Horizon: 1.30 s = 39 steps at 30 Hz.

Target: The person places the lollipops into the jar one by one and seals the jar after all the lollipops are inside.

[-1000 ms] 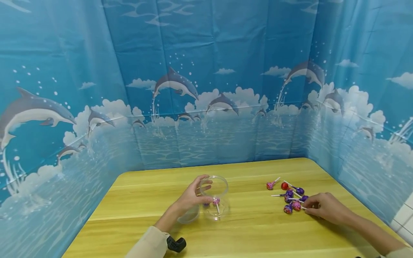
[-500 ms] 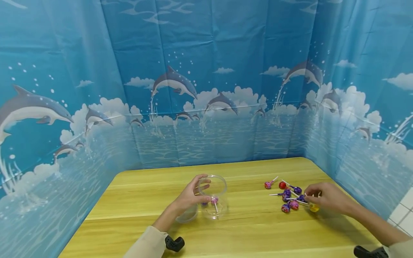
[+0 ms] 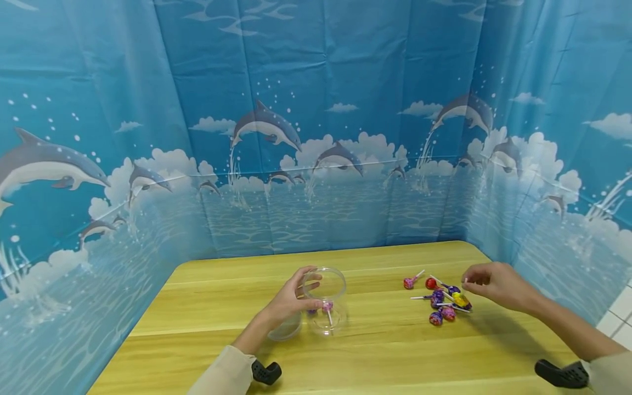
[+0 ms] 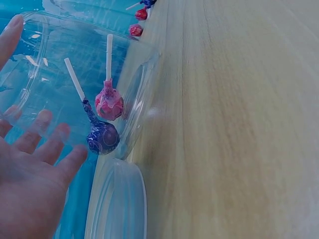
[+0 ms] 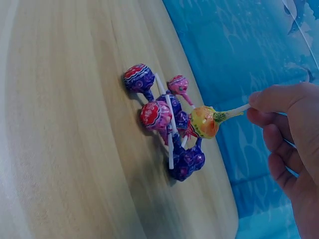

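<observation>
ten lollipops (image 3: 437, 298), one clear jar (image 3: 341, 302) and one clear lid (image 4: 122, 209) at a wood-grain table (image 3: 207, 329).
of the lollipops, seven lie loose and overlapping in part (four purple, two pink, one red), two are in the jar, and one is held. the jar stands upright, with one purple lollipop (image 4: 103, 138) and one pink lollipop (image 4: 109, 105) at its bottom; the lid lies just beside it. the left hand (image 3: 291, 304) grips the jar, thumb and fingers spread around its wall. the right hand (image 3: 498, 286) pinches a yellow lollipop (image 5: 203, 122) by its stick, the wrapped head over the loose seven, well apart from the left hand and jar; whether it touches those beneath cannot be told.
</observation>
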{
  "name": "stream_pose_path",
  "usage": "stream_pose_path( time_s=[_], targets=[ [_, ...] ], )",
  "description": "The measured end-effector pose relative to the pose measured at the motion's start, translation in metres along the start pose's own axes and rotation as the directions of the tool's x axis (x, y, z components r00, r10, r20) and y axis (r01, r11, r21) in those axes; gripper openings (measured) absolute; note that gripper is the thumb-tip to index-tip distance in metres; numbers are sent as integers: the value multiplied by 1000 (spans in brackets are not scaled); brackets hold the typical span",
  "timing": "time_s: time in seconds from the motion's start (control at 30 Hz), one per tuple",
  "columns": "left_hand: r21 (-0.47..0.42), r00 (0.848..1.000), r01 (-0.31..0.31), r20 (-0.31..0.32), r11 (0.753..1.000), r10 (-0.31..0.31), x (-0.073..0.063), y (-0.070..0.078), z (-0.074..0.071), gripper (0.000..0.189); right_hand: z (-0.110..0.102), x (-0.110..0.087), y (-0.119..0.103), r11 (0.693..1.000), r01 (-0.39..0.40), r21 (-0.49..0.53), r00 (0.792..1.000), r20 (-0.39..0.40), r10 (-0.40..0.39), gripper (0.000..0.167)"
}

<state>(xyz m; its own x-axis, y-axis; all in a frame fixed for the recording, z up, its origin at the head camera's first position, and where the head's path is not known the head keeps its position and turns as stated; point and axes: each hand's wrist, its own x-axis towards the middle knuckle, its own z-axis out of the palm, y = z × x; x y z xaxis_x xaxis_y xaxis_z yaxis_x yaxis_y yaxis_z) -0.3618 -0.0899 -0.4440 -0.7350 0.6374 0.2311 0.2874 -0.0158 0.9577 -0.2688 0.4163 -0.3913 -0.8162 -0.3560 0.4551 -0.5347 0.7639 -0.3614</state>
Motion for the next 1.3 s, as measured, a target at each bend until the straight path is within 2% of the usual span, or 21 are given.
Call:
stream_pose_path(
  time_s=[0.1, 0.2, 0.53, 0.73, 0.9, 1.17, 1.3],
  targets=[
    [-3, 1000, 2, 4, 1000, -2, 0, -1, 0, 82, 1, 5, -2, 999, -32, -11, 999, 6, 32, 10],
    [-6, 1000, 0, 5, 1000, 0, 0, -1, 0, 84, 2, 10, -6, 998, -58, 24, 998, 12, 57, 9],
    [2, 1000, -4, 1, 1000, 4, -1, 0, -1, 79, 7, 24, -14, 989, -83, 121, 996, 31, 80, 7],
    [2, 1000, -4, 13, 1000, 4, -1, 1, -1, 80, 10, 33, -20, 987, -65, 145, 998, 25, 62, 9],
    [-3, 1000, -3, 17, 1000, 3, -1, 1, -1, 79, 13, 41, -25, 981, -74, 181, 996, 53, 66, 7],
    [8, 1000, -3, 22, 1000, 3, 0, 1, -1, 78, 22, 60, -36, 970, -57, 238, 997, 61, 43, 6],
    [15, 1000, 5, 24, 1000, -6, -1, 2, -1, 79, 27, 70, -45, 960, -73, 272, 996, 63, 58, 7]
  ],
)
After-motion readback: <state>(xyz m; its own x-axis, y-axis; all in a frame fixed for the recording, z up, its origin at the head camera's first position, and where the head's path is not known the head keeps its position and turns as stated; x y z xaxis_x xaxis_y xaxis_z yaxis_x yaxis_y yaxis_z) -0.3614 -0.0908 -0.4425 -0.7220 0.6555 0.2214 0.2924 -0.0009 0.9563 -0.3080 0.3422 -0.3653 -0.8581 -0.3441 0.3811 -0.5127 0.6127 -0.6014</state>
